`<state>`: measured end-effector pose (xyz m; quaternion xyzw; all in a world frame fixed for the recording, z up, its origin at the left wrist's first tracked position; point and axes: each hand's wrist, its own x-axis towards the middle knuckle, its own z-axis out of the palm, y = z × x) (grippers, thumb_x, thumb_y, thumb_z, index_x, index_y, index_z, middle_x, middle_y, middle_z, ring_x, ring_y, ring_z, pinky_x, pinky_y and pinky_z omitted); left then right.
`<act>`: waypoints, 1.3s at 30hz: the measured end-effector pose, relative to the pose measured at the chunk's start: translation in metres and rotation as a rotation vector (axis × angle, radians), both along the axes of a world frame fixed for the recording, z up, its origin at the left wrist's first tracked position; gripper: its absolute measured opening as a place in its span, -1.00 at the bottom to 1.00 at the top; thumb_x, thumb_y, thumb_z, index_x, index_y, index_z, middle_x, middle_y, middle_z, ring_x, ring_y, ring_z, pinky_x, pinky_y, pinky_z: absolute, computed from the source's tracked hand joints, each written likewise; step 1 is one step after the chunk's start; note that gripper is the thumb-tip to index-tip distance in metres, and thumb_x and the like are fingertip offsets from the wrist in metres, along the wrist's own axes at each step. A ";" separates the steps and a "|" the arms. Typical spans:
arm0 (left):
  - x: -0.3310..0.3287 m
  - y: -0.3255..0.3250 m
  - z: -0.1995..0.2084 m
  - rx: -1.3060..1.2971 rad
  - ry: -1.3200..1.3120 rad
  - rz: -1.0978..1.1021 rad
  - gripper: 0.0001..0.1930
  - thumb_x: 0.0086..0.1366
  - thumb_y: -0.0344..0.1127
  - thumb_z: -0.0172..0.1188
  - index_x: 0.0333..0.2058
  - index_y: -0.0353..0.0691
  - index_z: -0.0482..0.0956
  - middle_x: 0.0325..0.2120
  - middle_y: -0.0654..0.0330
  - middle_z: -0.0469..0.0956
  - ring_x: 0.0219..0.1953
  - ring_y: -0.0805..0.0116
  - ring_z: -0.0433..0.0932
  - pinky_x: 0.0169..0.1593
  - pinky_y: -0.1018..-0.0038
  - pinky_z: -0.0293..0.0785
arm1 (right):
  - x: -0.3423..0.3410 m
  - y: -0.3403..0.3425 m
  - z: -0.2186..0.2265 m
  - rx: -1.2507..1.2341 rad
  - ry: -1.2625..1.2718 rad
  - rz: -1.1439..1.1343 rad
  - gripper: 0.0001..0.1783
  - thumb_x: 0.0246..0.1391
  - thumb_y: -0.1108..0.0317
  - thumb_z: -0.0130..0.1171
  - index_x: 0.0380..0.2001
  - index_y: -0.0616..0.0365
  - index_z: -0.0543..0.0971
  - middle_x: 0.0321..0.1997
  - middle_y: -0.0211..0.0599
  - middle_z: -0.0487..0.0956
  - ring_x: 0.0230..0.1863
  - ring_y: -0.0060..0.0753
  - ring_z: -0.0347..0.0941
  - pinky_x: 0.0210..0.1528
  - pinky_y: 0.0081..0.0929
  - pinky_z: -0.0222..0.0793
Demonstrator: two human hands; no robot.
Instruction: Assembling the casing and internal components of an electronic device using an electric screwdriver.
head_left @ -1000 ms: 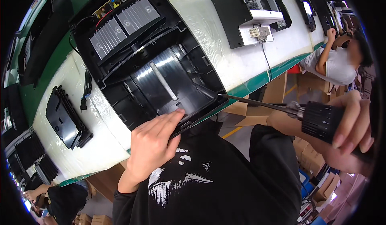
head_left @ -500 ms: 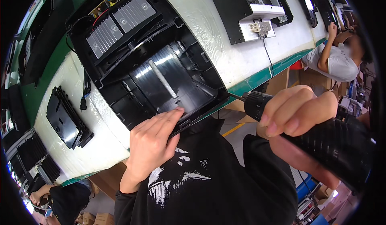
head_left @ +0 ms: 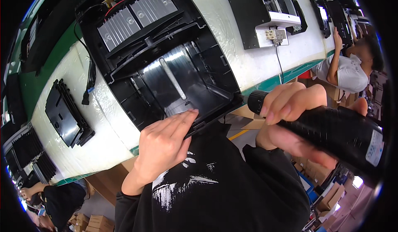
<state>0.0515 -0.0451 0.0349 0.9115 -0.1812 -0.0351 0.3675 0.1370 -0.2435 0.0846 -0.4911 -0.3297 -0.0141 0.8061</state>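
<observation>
A large black plastic housing (head_left: 230,76) lies open in front of me, with finned silver heat sinks (head_left: 154,8) in its far part. My left hand (head_left: 166,142) is closed over the near wall, its straight fingers inside and its thumb outside. In my right hand (head_left: 292,105) is a black electric screwdriver (head_left: 331,132), held almost level. Its nose points left at the housing's near right corner, and the short bit there is mostly hidden. Whether a screw sits at the tip I cannot tell.
Left of the housing are stacked black plastic panels (head_left: 68,118) and a black cable (head_left: 89,80). A black and white box-shaped unit (head_left: 253,18) with a socket stands to the right on the film-covered table (head_left: 110,136). A person (head_left: 346,68) sits far right; another (head_left: 66,201) is lower left.
The screwdriver's nose has come closer to the housing corner, and less of its bit shows. My left hand keeps its place on the near wall. The whole view has shifted slightly.
</observation>
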 end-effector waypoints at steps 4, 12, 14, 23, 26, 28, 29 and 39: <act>0.002 -0.004 0.001 -0.005 0.001 0.007 -0.48 -0.21 -0.49 0.24 -0.13 -0.32 0.49 -0.21 0.14 0.57 -0.21 0.27 0.58 -0.16 0.46 0.51 | 0.004 -0.002 0.000 -0.001 -0.011 -0.021 -0.35 -0.08 -0.19 0.17 -0.32 0.28 0.38 -0.48 -0.18 0.43 -0.50 -0.27 0.41 -0.46 -0.41 0.38; -0.002 0.002 0.002 -0.011 -0.009 0.036 -0.55 -0.14 -0.47 0.22 -0.15 -0.29 0.51 -0.23 0.18 0.56 -0.19 0.28 0.55 -0.09 0.45 0.47 | -0.006 -0.022 0.020 -0.016 -0.094 -0.061 -0.39 -0.02 -0.20 0.12 -0.31 0.22 0.37 -0.54 -0.28 0.38 -0.60 -0.38 0.36 -0.57 -0.52 0.34; -0.002 0.005 -0.002 -0.002 -0.146 -0.006 -0.57 -0.12 -0.46 0.23 -0.16 -0.27 0.52 -0.24 0.20 0.55 -0.16 0.30 0.53 -0.04 0.42 0.44 | -0.007 -0.027 0.028 -0.027 -0.134 -0.078 -0.40 -0.01 -0.20 0.10 -0.31 0.21 0.37 -0.56 -0.31 0.36 -0.62 -0.41 0.34 -0.60 -0.55 0.34; -0.026 0.036 -0.035 -0.003 -0.350 0.132 -0.70 -0.25 -0.21 0.40 -0.46 -0.13 0.60 -0.39 0.36 0.57 -0.12 0.26 0.47 0.25 -0.03 -0.08 | 0.002 -0.113 0.072 0.173 -0.626 -1.279 -0.27 -0.10 -0.42 -0.01 -0.59 0.14 0.23 -0.61 -0.41 0.23 -0.72 -0.52 0.16 -0.66 -0.63 0.12; -0.019 0.008 -0.037 -0.030 -0.360 0.176 -0.72 -0.23 -0.23 0.40 -0.47 -0.15 0.58 -0.40 0.37 0.57 -0.13 0.27 0.47 0.25 0.01 -0.07 | 0.028 -0.135 0.049 -0.072 -0.425 -1.331 -0.06 -0.22 -0.66 -0.33 -0.61 0.17 0.31 -0.67 -0.33 0.31 -0.74 -0.41 0.16 -0.65 -0.47 0.14; -0.016 -0.003 -0.040 -0.045 -0.354 0.212 -0.72 -0.24 -0.25 0.40 -0.48 -0.14 0.57 -0.40 0.38 0.56 -0.14 0.29 0.46 0.25 0.04 -0.08 | 0.050 -0.129 0.033 0.045 -0.384 -1.276 -0.02 -0.20 -0.65 -0.42 -0.60 0.21 0.35 -0.69 -0.27 0.32 -0.74 -0.36 0.20 -0.63 -0.41 0.20; -0.016 -0.006 -0.040 -0.050 -0.348 0.227 -0.73 -0.24 -0.25 0.40 -0.49 -0.13 0.57 -0.40 0.38 0.56 -0.14 0.30 0.46 0.26 0.05 -0.09 | 0.055 -0.121 0.025 -0.043 -0.370 -1.272 -0.01 -0.18 -0.64 -0.45 -0.59 0.22 0.36 -0.70 -0.26 0.31 -0.73 -0.35 0.23 -0.62 -0.42 0.22; -0.014 -0.005 -0.046 -0.042 -0.394 0.206 -0.72 -0.25 -0.21 0.39 -0.50 -0.12 0.57 -0.42 0.38 0.56 -0.16 0.33 0.45 0.26 0.10 -0.12 | 0.085 -0.137 0.014 -0.120 -0.296 -0.735 -0.04 -0.17 -0.63 -0.38 -0.48 0.18 0.44 -0.53 -0.27 0.42 -0.58 -0.36 0.34 -0.47 -0.41 0.26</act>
